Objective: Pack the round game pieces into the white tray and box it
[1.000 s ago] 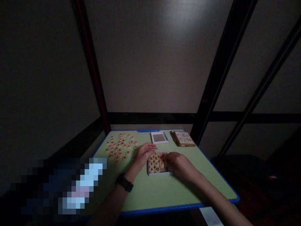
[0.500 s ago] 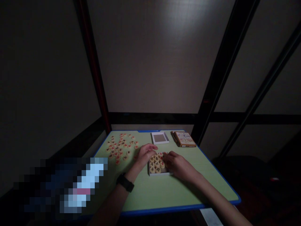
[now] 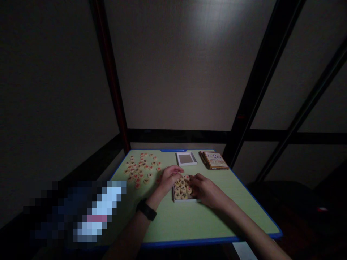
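Note:
A shallow white box (image 3: 186,200) on the table holds several round wooden Chinese chess pieces (image 3: 183,189) with black or red characters, laid in rows. My left hand (image 3: 168,177) rests at the box's far left corner, fingers stretched out and thumb over the pieces; it grasps nothing that I can see. Over the right part of the box is my right hand (image 3: 205,190), its fingers bent and closed at a chess piece among the others. That piece is mostly hidden by the fingers, as is the box's right side.
Many loose chess pieces (image 3: 139,169) lie scattered on the left of the green table (image 3: 217,224), which has a blue edge. Behind my hands sits a white box lid or tray (image 3: 187,159). A printed brown box (image 3: 215,160) lies at the back right. Panelled walls stand close behind.
The whole view has shifted slightly, so everything appears a little further right. Both hands stay at the box in nearly the same pose, with only small finger motion of the right hand.

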### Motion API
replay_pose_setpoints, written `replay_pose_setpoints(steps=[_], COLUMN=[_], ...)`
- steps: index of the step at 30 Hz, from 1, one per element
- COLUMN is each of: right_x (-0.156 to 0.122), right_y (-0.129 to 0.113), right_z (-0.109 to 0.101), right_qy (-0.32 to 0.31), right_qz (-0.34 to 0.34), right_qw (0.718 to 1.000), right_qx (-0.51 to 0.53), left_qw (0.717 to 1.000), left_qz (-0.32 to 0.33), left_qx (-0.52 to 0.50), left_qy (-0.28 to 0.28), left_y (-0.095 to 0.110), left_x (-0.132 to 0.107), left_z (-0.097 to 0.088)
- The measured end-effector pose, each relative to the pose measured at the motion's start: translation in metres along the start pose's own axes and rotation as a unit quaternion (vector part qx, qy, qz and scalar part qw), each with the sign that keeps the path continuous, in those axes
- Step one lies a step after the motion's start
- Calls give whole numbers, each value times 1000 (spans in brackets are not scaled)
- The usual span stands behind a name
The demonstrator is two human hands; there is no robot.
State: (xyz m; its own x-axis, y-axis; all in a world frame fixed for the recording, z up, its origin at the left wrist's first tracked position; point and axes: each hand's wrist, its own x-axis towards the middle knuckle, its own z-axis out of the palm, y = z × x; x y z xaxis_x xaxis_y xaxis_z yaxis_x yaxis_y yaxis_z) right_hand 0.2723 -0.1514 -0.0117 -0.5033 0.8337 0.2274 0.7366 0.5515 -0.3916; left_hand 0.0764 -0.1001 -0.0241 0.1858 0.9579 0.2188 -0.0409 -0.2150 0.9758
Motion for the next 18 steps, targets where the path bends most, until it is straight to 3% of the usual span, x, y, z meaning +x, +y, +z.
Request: replay_pose_setpoints(steps=[5, 10, 16, 18], right_x=[1, 21, 39, 38], right_y=[5, 20, 41, 45], right_z=[-16, -29, -1, 11], right_qy=[12, 44, 244, 262], right_qz=[-2, -23, 3, -4], right_qw=[999, 997, 965, 961], right_qx=[35, 61, 96, 86], left_qw=[1000, 1000, 993, 986], left_qz=[9, 28, 77, 94], left_qx=[9, 7, 77, 116], left_qy=[2, 6, 48, 70], left_y=[-2, -10, -21, -18], left_x=[0, 4, 13, 15], left_z=[-1, -3, -3, -8])
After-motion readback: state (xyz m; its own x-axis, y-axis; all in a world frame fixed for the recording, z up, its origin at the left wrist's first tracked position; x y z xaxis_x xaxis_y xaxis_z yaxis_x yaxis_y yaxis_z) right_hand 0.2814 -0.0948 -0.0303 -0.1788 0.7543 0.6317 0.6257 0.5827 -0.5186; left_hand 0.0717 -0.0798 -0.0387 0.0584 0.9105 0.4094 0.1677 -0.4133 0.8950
